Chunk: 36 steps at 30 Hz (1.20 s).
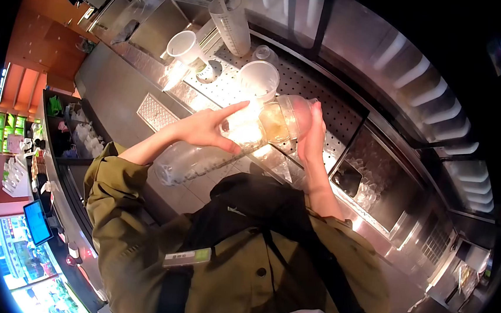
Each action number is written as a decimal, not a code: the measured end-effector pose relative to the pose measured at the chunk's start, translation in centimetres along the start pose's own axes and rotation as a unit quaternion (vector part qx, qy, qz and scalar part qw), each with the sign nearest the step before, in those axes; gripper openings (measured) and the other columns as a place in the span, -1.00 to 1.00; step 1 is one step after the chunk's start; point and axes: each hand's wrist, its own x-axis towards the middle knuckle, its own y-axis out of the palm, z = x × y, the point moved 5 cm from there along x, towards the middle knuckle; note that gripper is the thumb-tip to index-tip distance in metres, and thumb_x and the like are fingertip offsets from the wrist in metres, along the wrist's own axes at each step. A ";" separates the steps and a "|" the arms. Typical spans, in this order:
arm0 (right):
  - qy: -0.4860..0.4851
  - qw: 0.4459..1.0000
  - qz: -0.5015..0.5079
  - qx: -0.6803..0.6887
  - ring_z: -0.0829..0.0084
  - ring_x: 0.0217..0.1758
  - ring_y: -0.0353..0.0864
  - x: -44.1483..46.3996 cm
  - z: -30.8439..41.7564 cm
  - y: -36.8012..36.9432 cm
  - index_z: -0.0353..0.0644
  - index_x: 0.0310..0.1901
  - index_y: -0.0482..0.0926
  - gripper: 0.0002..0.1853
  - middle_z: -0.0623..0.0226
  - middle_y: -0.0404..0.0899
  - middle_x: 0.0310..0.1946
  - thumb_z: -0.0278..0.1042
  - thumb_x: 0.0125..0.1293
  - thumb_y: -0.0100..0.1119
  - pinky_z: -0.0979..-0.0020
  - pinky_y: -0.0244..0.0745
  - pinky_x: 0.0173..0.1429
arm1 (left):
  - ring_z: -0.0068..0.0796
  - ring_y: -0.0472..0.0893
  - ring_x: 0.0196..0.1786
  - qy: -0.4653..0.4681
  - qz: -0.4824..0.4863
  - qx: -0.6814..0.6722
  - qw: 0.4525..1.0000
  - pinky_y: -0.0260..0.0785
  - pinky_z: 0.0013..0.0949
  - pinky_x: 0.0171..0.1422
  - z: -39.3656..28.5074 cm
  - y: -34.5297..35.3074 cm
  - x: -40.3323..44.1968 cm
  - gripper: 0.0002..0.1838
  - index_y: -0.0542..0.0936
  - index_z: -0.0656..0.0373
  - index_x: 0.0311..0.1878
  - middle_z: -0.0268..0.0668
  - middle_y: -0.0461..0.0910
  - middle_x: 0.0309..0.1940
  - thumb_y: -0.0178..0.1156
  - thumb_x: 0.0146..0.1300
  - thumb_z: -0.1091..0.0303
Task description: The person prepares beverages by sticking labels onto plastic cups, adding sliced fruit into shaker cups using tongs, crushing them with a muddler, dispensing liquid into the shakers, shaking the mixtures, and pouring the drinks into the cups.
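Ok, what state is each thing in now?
Clear plastic shaker: tipped sideways, pale contents inside
Tall clear graduated jug: upright, stick inside
Translucent white cup beside shaker: uncovered
Farther translucent white cup: uncovered
Black monitor, blue screen: lit
Left hand: fingers spread
Right hand: holding shaker's end

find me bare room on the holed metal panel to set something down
The holed metal panel is bare between the right hand, the back edge and the ice bin. It is crowded beyond the hands, around the tall measuring cup, labelled cup and wide cup.

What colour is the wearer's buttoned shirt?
Olive green; the head view shows it best.
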 end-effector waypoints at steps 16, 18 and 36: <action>-0.069 0.992 -0.028 -0.104 0.45 0.12 0.39 -0.7 0.5 -0.1 -0.32 0.04 0.40 -0.57 0.23 0.46 0.01 -0.10 0.40 -0.16 0.43 0.19 0.25 | -0.07 0.34 0.22 0.038 -0.015 -0.049 0.998 0.15 -0.23 0.29 1.6 1.0 0.6 0.07 -0.07 0.00 0.42 0.09 0.19 0.26 0.32 -0.11 -0.03; -0.111 0.984 -0.007 -0.142 0.45 0.13 0.38 -1.9 1.4 0.9 -0.32 0.04 0.40 -0.58 0.22 0.46 0.00 -0.12 0.41 -0.18 0.43 0.18 0.26 | -0.05 0.42 0.12 0.054 -0.039 -0.075 0.995 0.22 -0.23 0.22 1.9 1.3 0.4 0.11 -0.08 -0.02 0.42 0.13 0.35 0.10 0.35 -0.14 -0.07; -0.142 0.807 0.374 -0.434 0.19 0.28 0.25 -6.9 2.1 10.8 -0.35 0.21 0.22 -0.19 0.00 0.30 0.16 0.03 0.05 0.28 0.26 0.13 0.30 | -0.15 0.28 0.26 0.096 -0.441 -0.283 0.846 0.12 -0.19 0.32 5.4 13.6 -4.0 0.36 -0.31 0.40 0.33 0.09 0.19 0.19 0.54 -0.32 0.15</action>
